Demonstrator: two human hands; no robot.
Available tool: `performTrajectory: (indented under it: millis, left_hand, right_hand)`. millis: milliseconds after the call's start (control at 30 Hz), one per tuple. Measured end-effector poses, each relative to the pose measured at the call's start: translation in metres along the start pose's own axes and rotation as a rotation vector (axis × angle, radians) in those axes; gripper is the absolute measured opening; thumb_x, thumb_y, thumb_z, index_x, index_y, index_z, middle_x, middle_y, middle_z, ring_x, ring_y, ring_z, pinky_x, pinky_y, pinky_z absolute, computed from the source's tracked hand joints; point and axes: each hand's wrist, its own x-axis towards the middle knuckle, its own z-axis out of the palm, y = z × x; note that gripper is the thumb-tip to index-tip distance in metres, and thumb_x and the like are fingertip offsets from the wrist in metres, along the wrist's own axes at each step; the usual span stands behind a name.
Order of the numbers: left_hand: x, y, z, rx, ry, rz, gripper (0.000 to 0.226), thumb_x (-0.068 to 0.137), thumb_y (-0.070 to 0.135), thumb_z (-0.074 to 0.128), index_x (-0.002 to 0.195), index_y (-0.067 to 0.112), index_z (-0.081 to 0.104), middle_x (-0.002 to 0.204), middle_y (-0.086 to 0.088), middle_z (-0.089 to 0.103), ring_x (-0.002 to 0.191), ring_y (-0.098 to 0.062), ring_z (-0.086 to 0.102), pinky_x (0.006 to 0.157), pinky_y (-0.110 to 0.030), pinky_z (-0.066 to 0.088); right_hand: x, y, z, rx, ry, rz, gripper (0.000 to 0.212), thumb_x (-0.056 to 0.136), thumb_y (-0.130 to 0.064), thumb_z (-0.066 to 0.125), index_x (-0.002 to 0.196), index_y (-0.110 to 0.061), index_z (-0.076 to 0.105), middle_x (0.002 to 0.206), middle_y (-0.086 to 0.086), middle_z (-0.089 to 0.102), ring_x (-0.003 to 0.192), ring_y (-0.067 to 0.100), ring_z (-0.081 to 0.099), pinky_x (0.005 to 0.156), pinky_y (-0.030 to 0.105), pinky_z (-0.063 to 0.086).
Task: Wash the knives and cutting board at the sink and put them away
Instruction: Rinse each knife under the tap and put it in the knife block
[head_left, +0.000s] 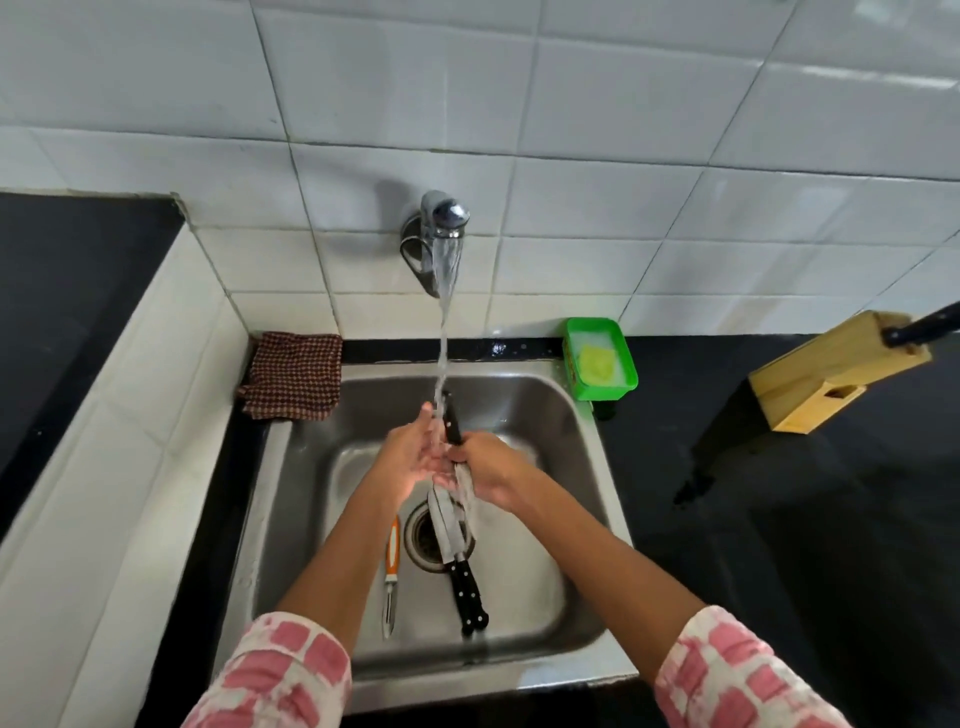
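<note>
Water runs from the wall tap (444, 221) into the steel sink (571, 415). My right hand (488, 470) grips a black-handled knife (452, 423) under the stream, handle pointing away from me, blade toward me. My left hand (415, 452) lies open beside it, fingers straight, touching the knife in the water. Two more black-handled knives (457, 561) lie in the sink over the drain. An orange-handled peeler (391, 577) lies to their left. No cutting board is in view.
A wooden knife block (831, 379) holding one knife stands on the black counter at right. A green soap dish (600, 358) with a yellow sponge sits at the sink's back right corner. A checked cloth (293, 376) lies at its back left.
</note>
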Motion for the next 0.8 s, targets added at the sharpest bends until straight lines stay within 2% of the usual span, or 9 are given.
performTrajectory:
  millis: [67, 133, 200, 267, 400, 500, 567, 667, 800]
  left_hand:
    - [-0.004, 0.0, 0.004, -0.044, 0.003, -0.08, 0.058, 0.094, 0.056, 0.032, 0.105, 0.006, 0.06, 0.098, -0.014, 0.065, 0.087, -0.029, 0.062, 0.078, -0.043, 0.051]
    - [-0.013, -0.003, 0.008, -0.178, -0.016, -0.157, 0.058, 0.097, 0.053, 0.027, 0.109, 0.004, 0.055, 0.12, -0.017, 0.057, 0.115, -0.032, 0.054, 0.094, -0.048, 0.044]
    - [-0.026, -0.002, 0.01, -0.331, -0.027, -0.193, 0.056, 0.099, 0.047, 0.024, 0.113, 0.001, 0.053, 0.125, -0.021, 0.055, 0.121, -0.034, 0.05, 0.098, -0.05, 0.041]
    - [-0.034, 0.001, 0.009, -0.473, 0.024, -0.18, 0.052, 0.101, 0.039, 0.026, 0.122, -0.003, 0.047, 0.11, -0.024, 0.059, 0.103, -0.037, 0.057, 0.091, -0.048, 0.042]
    - [-0.036, 0.009, 0.001, -0.599, 0.127, -0.166, 0.041, 0.102, 0.025, 0.028, 0.129, -0.002, 0.043, 0.093, -0.023, 0.06, 0.089, -0.034, 0.06, 0.086, -0.046, 0.045]
    - [-0.039, 0.008, -0.004, -0.527, 0.134, -0.217, 0.028, 0.101, 0.016, 0.035, 0.105, -0.002, 0.056, 0.075, -0.024, 0.068, 0.069, -0.033, 0.067, 0.064, -0.045, 0.058]
    - [-0.044, 0.006, -0.002, -0.543, 0.117, -0.236, 0.019, 0.096, 0.008, 0.043, 0.094, -0.003, 0.058, 0.072, -0.025, 0.069, 0.061, -0.033, 0.07, 0.049, -0.043, 0.058]
    - [-0.052, 0.007, 0.009, -0.6, 0.093, -0.246, 0.008, 0.09, 0.003, 0.052, 0.089, -0.002, 0.057, 0.086, -0.026, 0.068, 0.062, -0.033, 0.071, 0.051, -0.04, 0.059]
    - [-0.056, 0.01, 0.022, -0.541, 0.108, -0.228, 0.011, 0.088, 0.009, 0.058, 0.087, -0.001, 0.06, 0.055, -0.015, 0.066, 0.041, -0.018, 0.063, 0.038, -0.022, 0.052]
  right_hand:
    - [0.005, -0.012, 0.003, 0.249, 0.131, -0.034, 0.025, 0.096, 0.006, 0.032, 0.084, -0.006, 0.05, 0.082, 0.012, 0.056, 0.065, 0.017, 0.056, 0.057, 0.027, 0.053]
    - [0.014, -0.023, 0.007, 0.472, 0.266, -0.08, 0.028, 0.098, 0.004, 0.028, 0.077, -0.008, 0.043, 0.077, 0.012, 0.053, 0.068, 0.02, 0.055, 0.072, 0.036, 0.051]
    - [0.023, -0.029, 0.009, 0.556, 0.354, -0.121, 0.031, 0.099, 0.003, 0.028, 0.073, -0.004, 0.043, 0.074, 0.012, 0.053, 0.072, 0.021, 0.057, 0.089, 0.043, 0.048]
    - [0.031, -0.029, 0.013, 0.563, 0.401, -0.145, 0.029, 0.098, 0.003, 0.03, 0.075, -0.002, 0.046, 0.078, 0.013, 0.054, 0.073, 0.02, 0.059, 0.091, 0.042, 0.049]
    - [0.035, -0.025, 0.023, 0.503, 0.43, -0.121, 0.019, 0.096, 0.003, 0.029, 0.086, -0.004, 0.044, 0.079, 0.011, 0.055, 0.066, 0.018, 0.055, 0.063, 0.037, 0.05]
    - [0.029, -0.025, 0.026, 0.359, 0.361, -0.137, 0.017, 0.094, 0.004, 0.03, 0.097, -0.01, 0.038, 0.083, 0.009, 0.056, 0.073, 0.018, 0.057, 0.072, 0.036, 0.046]
    - [0.02, -0.029, 0.024, 0.193, 0.33, -0.179, 0.018, 0.092, 0.005, 0.035, 0.103, -0.009, 0.041, 0.083, 0.007, 0.056, 0.073, 0.014, 0.057, 0.072, 0.03, 0.047]
    - [0.006, -0.047, 0.016, 0.048, 0.286, -0.247, 0.019, 0.093, 0.004, 0.037, 0.107, -0.007, 0.041, 0.084, 0.005, 0.054, 0.073, 0.012, 0.056, 0.066, 0.03, 0.048]
    - [-0.01, -0.067, 0.001, -0.056, 0.23, -0.301, 0.012, 0.097, -0.002, 0.038, 0.103, -0.012, 0.04, 0.084, 0.002, 0.053, 0.083, 0.014, 0.057, 0.088, 0.042, 0.05]
